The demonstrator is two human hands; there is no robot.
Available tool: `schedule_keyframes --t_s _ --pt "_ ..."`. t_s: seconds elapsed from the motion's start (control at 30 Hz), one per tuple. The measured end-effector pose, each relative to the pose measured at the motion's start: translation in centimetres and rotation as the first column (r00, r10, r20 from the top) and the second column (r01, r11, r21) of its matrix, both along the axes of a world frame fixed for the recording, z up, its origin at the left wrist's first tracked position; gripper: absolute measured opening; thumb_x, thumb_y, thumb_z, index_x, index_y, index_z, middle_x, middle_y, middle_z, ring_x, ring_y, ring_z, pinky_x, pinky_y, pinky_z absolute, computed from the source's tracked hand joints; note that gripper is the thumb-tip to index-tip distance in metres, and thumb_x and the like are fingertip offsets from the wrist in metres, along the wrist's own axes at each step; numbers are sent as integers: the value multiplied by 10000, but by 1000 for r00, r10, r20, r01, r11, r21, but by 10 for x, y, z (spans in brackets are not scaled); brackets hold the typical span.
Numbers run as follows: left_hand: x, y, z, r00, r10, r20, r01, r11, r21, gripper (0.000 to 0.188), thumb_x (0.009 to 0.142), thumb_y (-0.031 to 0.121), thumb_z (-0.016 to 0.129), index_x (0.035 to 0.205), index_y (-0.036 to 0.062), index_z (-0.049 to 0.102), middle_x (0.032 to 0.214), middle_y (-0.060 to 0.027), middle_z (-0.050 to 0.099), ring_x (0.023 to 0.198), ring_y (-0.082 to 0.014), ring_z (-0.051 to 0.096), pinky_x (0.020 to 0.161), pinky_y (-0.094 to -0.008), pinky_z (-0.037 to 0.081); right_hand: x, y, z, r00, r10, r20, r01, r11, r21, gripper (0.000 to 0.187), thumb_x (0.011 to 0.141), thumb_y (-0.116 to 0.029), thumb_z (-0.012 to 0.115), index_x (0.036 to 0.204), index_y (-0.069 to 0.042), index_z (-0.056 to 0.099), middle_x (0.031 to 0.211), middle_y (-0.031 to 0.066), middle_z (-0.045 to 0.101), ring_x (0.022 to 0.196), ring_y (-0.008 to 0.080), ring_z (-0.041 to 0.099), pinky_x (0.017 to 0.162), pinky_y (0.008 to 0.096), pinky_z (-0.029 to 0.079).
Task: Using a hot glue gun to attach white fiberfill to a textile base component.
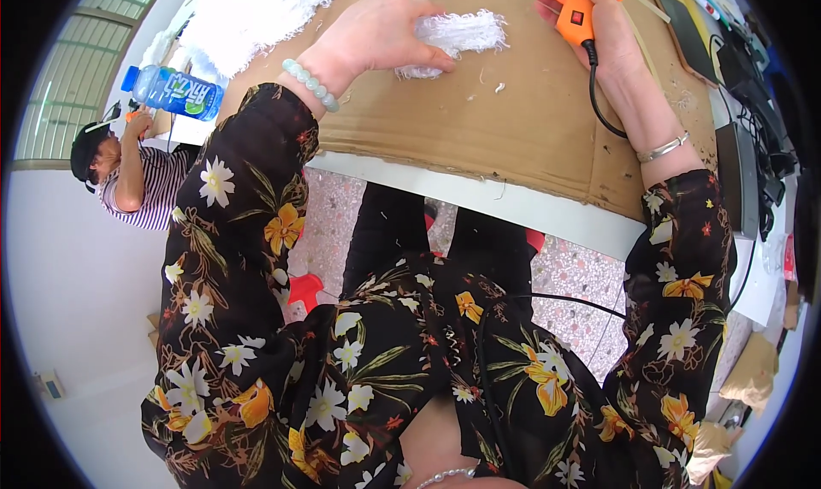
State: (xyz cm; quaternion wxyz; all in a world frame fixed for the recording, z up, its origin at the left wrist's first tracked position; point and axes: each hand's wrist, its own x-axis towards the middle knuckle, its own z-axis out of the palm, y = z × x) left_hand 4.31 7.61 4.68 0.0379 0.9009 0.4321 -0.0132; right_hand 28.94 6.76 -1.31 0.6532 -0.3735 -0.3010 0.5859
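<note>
My left hand [389, 37], with a bead bracelet at the wrist, curls thumb and fingers round the left end of a short white frayed fabric piece [462, 34]. That piece lies on a brown cardboard sheet [513, 121]. At the top right my right hand [605, 29] is closed round an orange hot glue gun [578, 14] with a red switch. A black cord [593, 87] runs from its handle past my right wrist. The front of the glue gun is cut off by the picture's upper edge.
A larger white fluffy heap [256, 18] covers the table's far left, near a blue-labelled bottle [175, 93] lying tilted. Another person [141, 172] in a striped top works at the left. Dark box-shaped equipment [735, 177] and cables line the right side. A red stool [305, 291] shows below.
</note>
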Motion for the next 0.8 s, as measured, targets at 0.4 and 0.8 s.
schedule_keyframes --t_s 0.4,0.8 --pt "-71 61 -28 879 189 439 -33 940 -339 377 913 129 645 1272 27 593 1054 -73 646 908 -119 616 788 -266 525 17 22 -26 987 114 116 -125 988 95 302 986 -249 509 1045 36 590 1013 143 656 940 213 646 848 328 547" --pt "-110 57 36 89 280 956 -157 951 -265 458 933 136 622 1351 4 489 1120 -76 617 910 -155 626 752 -321 570 6 8 -20 990 118 75 -124 989 83 264 973 -252 539 1009 1 605 926 107 664 833 180 641 746 296 523"
